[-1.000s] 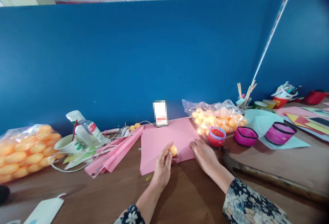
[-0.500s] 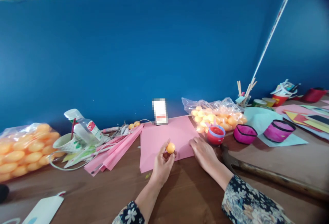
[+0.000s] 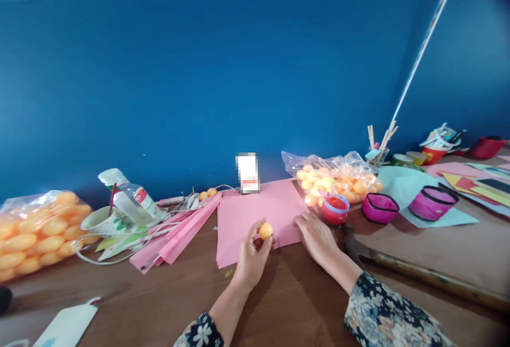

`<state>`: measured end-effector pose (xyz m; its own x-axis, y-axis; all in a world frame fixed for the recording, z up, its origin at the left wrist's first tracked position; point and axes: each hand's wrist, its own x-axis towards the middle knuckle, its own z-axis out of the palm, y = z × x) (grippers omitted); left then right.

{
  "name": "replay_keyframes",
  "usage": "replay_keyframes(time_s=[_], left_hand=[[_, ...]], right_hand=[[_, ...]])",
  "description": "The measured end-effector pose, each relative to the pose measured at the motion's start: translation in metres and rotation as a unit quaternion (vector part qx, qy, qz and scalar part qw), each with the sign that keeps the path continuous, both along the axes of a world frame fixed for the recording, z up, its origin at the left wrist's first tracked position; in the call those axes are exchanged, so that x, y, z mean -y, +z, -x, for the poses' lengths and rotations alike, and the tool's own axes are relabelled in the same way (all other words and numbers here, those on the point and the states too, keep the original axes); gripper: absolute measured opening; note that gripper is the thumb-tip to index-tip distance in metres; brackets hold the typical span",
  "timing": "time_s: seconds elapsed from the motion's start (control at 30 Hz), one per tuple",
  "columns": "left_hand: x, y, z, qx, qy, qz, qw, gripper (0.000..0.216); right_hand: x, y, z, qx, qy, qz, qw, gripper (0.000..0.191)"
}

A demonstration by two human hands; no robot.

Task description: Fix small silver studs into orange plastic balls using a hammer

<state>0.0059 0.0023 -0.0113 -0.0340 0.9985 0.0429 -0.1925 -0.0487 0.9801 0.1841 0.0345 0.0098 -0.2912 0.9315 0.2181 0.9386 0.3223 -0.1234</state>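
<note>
Between the thumb and fingers of my left hand [image 3: 254, 254] is an orange ball [image 3: 265, 231], held just over the near edge of a pink paper sheet [image 3: 255, 203]. My right hand [image 3: 316, 235] rests on the right edge of that sheet, its fingers bent and close together; whether anything lies under the fingertips is hidden. Close by on the right stands a red cup with a lilac rim [image 3: 334, 210]. Behind it lies a clear bag of orange balls [image 3: 338, 181].
A hammer [image 3: 422, 270] lies right of my right hand. Two magenta fabric cups [image 3: 380, 208] stand beyond it. At left are folded pink strips [image 3: 183, 235], a plastic bottle [image 3: 137, 201], a paper cup [image 3: 99, 220] and another bag of balls [image 3: 43, 233]. A blue partition [image 3: 239, 76] rises behind.
The ball in my left hand has shifted very slightly to the right. My right hand stays in place on the paper.
</note>
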Motion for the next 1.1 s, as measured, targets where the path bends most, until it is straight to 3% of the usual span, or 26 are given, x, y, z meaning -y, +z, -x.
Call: replay_keyframes(time_s=[0.57, 1.1], left_hand=[[0.002, 0.011, 0.000, 0.043, 0.017, 0.035, 0.998, 0.064], [0.010, 0.027, -0.002, 0.038, 0.021, 0.041, 0.998, 0.052]], right_hand=[[-0.001, 0.000, -0.001, -0.002, 0.005, 0.006, 1.000, 0.021], [-0.001, -0.001, -0.001, 0.018, 0.007, -0.014, 1.000, 0.018]])
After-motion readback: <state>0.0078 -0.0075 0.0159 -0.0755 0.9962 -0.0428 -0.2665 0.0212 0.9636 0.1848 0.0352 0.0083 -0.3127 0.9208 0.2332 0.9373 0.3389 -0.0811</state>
